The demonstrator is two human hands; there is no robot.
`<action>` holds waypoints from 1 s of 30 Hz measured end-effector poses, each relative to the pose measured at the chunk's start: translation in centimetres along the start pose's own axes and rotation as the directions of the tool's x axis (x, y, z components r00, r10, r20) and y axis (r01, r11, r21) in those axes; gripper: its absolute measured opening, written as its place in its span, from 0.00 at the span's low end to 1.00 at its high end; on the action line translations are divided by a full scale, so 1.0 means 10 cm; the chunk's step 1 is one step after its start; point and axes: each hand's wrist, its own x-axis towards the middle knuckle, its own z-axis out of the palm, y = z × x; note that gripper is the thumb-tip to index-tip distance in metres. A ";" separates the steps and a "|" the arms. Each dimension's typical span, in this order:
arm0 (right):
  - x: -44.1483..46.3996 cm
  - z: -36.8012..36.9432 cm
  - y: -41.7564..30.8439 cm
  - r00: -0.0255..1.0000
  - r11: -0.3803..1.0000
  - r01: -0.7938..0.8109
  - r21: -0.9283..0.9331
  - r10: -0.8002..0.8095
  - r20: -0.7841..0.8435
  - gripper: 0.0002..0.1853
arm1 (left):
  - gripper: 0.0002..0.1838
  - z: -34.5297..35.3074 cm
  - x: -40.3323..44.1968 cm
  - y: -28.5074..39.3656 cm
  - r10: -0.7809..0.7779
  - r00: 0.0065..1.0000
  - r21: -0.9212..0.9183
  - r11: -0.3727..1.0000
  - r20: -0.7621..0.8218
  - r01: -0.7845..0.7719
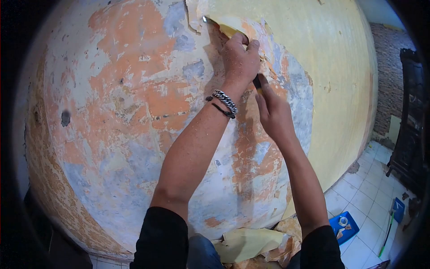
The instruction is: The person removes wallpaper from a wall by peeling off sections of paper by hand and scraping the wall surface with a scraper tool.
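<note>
the left hand (242,56), near one o'clock, is wrapped round a long yellow-and-black tool (230,31) whose shiny metal tip (204,19) points to eleven o'clock, near the stripped wall's (148,98) torn upper edge. the right hand (274,107), at two o'clock, grips a slim black handle (256,82); whether it joins the tool behind the left hand cannot be told. the stripped wall, rough and mottled orange, white and grey, spreads wide toward nine o'clock; at two o'clock it ends in a ragged edge against a smooth pale-yellow coating (342,98). crumpled yellowish sheets (251,242) lie between five and six o'clock. white square floor tiles (363,201) stretch at four o'clock, bearing a blue rectangular tray (354,229) and a green-handled blue dustpan-like head (397,211).
</note>
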 end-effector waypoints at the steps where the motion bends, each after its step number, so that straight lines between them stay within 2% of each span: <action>1: 0.10 0.03 -0.02 1.000 1.000 -0.015 -0.008 0.015 -0.012 0.28 | 0.12 0.02 0.00 0.00 0.006 1.000 -0.030 1.000 -0.001 -0.006; 6: -0.13 -0.02 -0.14 1.000 1.000 -0.006 -0.021 0.006 0.004 0.27 | 0.11 -0.05 0.06 0.03 0.045 0.999 -0.033 0.998 0.011 -0.044; 9: -0.32 -0.13 -0.25 0.997 0.999 0.024 -0.025 -0.023 0.073 0.27 | 0.12 -0.07 0.07 0.04 0.023 0.999 -0.017 1.000 0.033 -0.023; 11: -0.26 -0.20 -0.32 0.988 0.995 -0.062 -0.084 0.073 0.134 0.27 | 0.13 -0.06 0.07 0.08 0.003 0.999 -0.014 1.000 0.035 -0.002; 14: 0.06 -0.22 -0.42 0.996 0.996 0.022 -0.086 -0.014 0.086 0.26 | 0.13 0.01 0.15 0.14 -0.004 1.000 -0.038 0.999 0.027 0.005; 18: -0.06 -0.25 -0.45 0.996 0.995 0.052 -0.080 -0.047 0.072 0.26 | 0.13 -0.01 0.21 0.21 0.009 0.999 -0.012 1.000 0.033 -0.008; 21: -0.15 -0.25 -0.50 0.989 0.995 0.039 -0.093 -0.025 0.147 0.26 | 0.13 -0.04 0.17 0.21 -0.004 0.999 0.005 1.000 0.048 0.004; 23: 0.04 -0.16 -0.53 0.992 0.991 0.096 -0.094 -0.087 0.087 0.26 | 0.14 -0.09 0.13 0.22 -0.021 0.998 0.019 1.000 0.058 0.020; 26: 0.19 -0.15 -0.55 0.992 0.990 0.049 -0.131 -0.033 0.121 0.27 | 0.14 -0.13 0.16 0.27 -0.036 0.995 0.034 0.999 0.088 0.034; 30: 0.01 -0.19 -0.58 0.993 0.997 0.041 -0.062 -0.033 0.113 0.25 | 0.14 -0.16 0.18 0.27 -0.043 0.991 0.018 0.999 0.128 0.042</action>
